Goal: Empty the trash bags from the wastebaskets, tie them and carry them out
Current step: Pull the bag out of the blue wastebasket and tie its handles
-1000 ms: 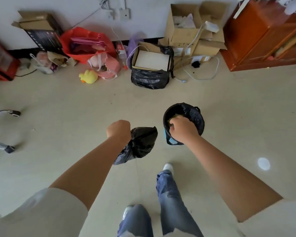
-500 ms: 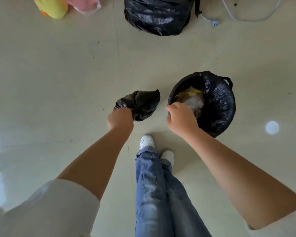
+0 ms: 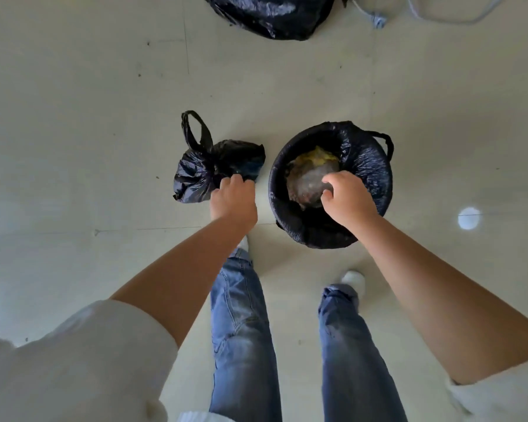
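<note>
A small black trash bag lies on the pale floor left of centre, its loop handle sticking up. My left hand reaches down to its near edge, fingers curled on the plastic. Just right of it stands a round wastebasket lined with a black bag whose handle hangs over the far right rim. Yellow and clear plastic trash fills the inside. My right hand hovers over the near side of the basket, fingers apart above the trash, holding nothing.
A larger black bag lies at the top edge, with a grey cable to its right. My legs in blue jeans and white shoes stand just below the basket.
The small bag has come down onto the floor with its handle loop now free. My right hand has left the basket rim and moved over the trash. The basket now stands on the floor.
</note>
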`<state>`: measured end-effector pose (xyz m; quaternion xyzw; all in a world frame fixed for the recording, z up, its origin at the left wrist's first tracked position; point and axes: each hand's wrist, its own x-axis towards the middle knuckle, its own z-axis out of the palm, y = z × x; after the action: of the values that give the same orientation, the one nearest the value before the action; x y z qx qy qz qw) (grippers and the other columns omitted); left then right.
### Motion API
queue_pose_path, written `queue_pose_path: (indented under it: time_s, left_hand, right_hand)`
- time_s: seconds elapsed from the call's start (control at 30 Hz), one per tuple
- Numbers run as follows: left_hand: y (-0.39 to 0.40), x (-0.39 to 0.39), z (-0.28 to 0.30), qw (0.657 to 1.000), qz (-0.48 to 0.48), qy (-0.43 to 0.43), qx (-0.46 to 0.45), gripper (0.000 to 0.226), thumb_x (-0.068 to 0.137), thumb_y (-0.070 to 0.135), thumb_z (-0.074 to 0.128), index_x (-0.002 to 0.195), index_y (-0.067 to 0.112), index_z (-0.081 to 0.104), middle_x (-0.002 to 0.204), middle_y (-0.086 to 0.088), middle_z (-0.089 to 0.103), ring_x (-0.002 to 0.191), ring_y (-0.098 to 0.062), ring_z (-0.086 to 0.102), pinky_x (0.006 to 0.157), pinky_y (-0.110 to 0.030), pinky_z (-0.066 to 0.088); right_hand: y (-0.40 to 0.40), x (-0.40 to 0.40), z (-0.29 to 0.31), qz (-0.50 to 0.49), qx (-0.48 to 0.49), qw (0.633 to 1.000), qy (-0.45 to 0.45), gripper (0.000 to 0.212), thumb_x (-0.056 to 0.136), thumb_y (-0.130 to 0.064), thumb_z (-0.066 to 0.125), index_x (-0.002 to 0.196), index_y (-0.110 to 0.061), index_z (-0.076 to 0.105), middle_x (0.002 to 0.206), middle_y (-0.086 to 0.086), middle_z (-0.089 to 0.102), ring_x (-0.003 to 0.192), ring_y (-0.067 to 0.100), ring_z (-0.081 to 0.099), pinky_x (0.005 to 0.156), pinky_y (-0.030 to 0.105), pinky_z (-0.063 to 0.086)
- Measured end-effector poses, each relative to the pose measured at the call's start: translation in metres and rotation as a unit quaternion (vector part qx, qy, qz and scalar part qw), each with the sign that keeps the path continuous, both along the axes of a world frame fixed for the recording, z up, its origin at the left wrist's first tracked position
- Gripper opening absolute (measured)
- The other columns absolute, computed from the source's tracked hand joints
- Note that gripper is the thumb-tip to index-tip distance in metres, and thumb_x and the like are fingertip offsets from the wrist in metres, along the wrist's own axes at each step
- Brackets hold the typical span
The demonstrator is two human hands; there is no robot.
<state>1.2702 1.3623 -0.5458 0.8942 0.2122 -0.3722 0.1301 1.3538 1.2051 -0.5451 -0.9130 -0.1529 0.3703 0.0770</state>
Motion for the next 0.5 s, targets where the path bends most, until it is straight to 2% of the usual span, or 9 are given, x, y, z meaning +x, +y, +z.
queue_pose_path:
  time_s: [0.2,0.33,0.5]
  left_hand:
    - [-0.084,-0.006,0.002,0.999,0.025,0.023,-0.002,0.034,0.093,0.012,0.045,0.127,0.009,0.049,0.126,-0.011,0.049,0.12,-0.027,0.045,0.094,-0.037,0.042]
    - [-0.149,-0.023,0.01,0.994,0.098,0.03,0.027,0.032,0.093,0.014,0.046,0.125,0.01,0.05,0.125,-0.012,0.051,0.119,-0.028,0.046,0.093,-0.037,0.043]
    - [-0.224,-0.051,-0.002,0.988,0.147,0.037,0.024,0.035,0.094,0.019,0.046,0.128,0.011,0.049,0.128,-0.01,0.05,0.122,-0.027,0.045,0.096,-0.036,0.042]
  right_hand:
    - [-0.086,0.016,-0.005,0.058,-0.014,0.998,0.001,0.038,0.091,-0.01,0.041,0.128,-0.005,0.05,0.13,0.016,0.052,0.121,0.033,0.045,0.096,0.042,0.042]
    - [-0.156,0.007,-0.006,0.172,-0.013,0.985,0.016,0.036,0.09,-0.011,0.043,0.124,-0.005,0.053,0.126,0.015,0.055,0.116,0.033,0.048,0.092,0.04,0.044]
    - [-0.205,-0.004,-0.022,0.335,-0.02,0.942,0.002,0.036,0.089,-0.018,0.044,0.123,-0.009,0.051,0.127,0.01,0.053,0.118,0.03,0.046,0.092,0.036,0.04]
